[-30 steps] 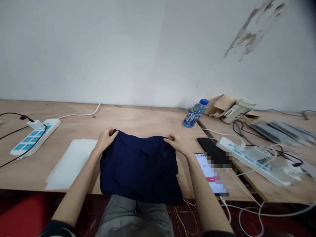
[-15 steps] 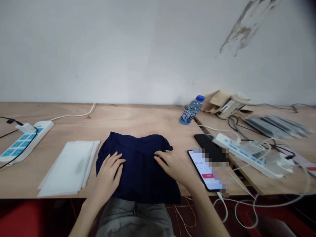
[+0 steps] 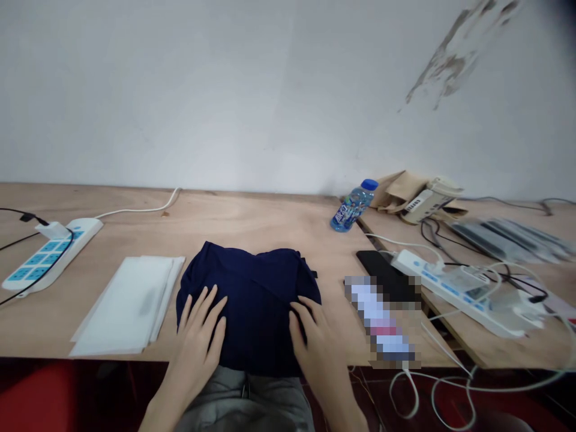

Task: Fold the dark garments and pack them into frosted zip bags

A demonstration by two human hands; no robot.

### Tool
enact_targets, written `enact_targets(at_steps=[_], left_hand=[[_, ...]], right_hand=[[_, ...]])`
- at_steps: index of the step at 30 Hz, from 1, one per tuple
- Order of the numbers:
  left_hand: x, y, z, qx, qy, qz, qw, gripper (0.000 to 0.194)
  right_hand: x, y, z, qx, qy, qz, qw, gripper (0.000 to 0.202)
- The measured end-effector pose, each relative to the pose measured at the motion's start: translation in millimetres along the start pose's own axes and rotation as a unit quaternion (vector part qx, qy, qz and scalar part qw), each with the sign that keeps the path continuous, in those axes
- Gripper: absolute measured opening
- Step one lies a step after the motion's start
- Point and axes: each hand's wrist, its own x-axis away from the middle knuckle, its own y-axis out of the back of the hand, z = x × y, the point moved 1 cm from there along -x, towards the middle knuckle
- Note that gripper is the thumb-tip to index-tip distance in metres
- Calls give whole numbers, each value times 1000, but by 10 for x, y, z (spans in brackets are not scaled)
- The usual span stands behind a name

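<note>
Right hand (image 3: pixel 317 345) has shifted toward the near edge of the dark blue cloth (image 3: pixel 256 288) since the previous frame, and the cloth's near right corner no longer extends past that hand. For clock positions, take the cloth as the dial centre, with 12 o'clock toward the wall (image 3: pixel 202 102). The cloth lies in a loose fold at the near edge of the wooden table (image 3: pixel 252 219), its near part above the person's grey trousers (image 3: pixel 247 399). The left hand (image 3: pixel 195 336) is released, palm down, fingers spread on the cloth at 8 o'clock. The right hand is likewise released, fingertips on the cloth at 4 o'clock, thumb apart from the fingers. White translucent sheets (image 3: pixel 123 306) lie near the cloth at 9 o'clock; a power strip (image 3: pixel 85 234) is beyond them. A blue-capped bottle (image 3: pixel 353 207) is at 2 o'clock. At 3 o'clock is a pixelated object, probably a phone (image 3: pixel 378 318), with a black flat object (image 3: pixel 387 273) just beside it and a 2nd power strip (image 3: pixel 459 294) farther out.
</note>
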Motion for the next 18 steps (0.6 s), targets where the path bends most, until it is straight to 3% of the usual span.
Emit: enact_targets(at_steps=[6,12,18], left_hand=[[-103,-349,-212,-40,66,29,997,64],[-89,-543,-207,-39,89,33,995,75],[-240,-645,-239,-37,118,21,992,75]], right_hand=[[227,-403,324,67,-69,47,994,70],[216,-582,237,76,-61,62,993,72],[-28,-664,83,82,-35,60,994,66]])
